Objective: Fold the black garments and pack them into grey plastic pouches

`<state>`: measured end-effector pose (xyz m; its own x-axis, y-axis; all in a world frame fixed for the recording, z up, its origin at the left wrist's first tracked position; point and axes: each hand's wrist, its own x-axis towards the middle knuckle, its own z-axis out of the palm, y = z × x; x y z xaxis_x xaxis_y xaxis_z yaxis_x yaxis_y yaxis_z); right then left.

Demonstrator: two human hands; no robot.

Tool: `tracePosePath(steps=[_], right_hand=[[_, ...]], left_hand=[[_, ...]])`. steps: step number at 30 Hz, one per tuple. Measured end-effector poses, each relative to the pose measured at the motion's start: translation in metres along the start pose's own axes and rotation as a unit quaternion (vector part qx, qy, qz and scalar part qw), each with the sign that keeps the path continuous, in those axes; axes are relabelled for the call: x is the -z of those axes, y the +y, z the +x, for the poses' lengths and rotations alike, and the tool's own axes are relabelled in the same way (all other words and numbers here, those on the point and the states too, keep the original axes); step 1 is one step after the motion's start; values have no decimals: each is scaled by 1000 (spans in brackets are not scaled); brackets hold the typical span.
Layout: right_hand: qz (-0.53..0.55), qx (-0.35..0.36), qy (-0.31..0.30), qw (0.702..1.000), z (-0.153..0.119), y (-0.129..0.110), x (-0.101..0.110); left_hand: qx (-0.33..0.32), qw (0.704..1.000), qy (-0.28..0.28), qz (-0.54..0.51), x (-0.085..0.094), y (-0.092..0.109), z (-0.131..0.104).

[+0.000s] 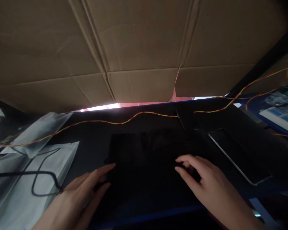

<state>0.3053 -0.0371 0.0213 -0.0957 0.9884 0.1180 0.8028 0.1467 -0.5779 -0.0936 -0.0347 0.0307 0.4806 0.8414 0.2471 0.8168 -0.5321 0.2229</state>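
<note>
On a dark surface [93,132] lies a black item [129,148], its outline hard to make out. My left hand [80,193] is at its left side, fingers stretched toward it and thumb apart; nothing shows between them. Over the right part of the dark area is my right hand [204,182], with thumb and index finger a little apart and no object visible between them. To the right of that hand lies a phone [240,155] with a dark screen. Whether either hand touches the black item is too dark to tell.
Upright cardboard [141,48] stands behind the surface. A red and yellow wire [120,123] runs across the back. At the left are clear plastic bags [45,131], a white packet [26,201] and a black cable [33,173]. A white and blue item [278,117] lies far right.
</note>
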Motion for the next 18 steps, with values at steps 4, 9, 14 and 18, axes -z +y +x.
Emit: tracePosePath(steps=[4, 9, 14, 18], right_hand=[[-43, 26, -13, 999, 10, 1, -11], [-27, 37, 4, 999, 5, 3, 5], [-17, 103, -107, 989, -1, 6, 14], [-29, 106, -108, 988, 0, 7, 17]], left_hand=[[10, 999, 15, 39, -8, 15, 21], [-80, 996, 26, 40, -17, 38, 27], [-68, 997, -12, 29, -31, 23, 2], [-52, 997, -56, -6, -19, 16, -10]])
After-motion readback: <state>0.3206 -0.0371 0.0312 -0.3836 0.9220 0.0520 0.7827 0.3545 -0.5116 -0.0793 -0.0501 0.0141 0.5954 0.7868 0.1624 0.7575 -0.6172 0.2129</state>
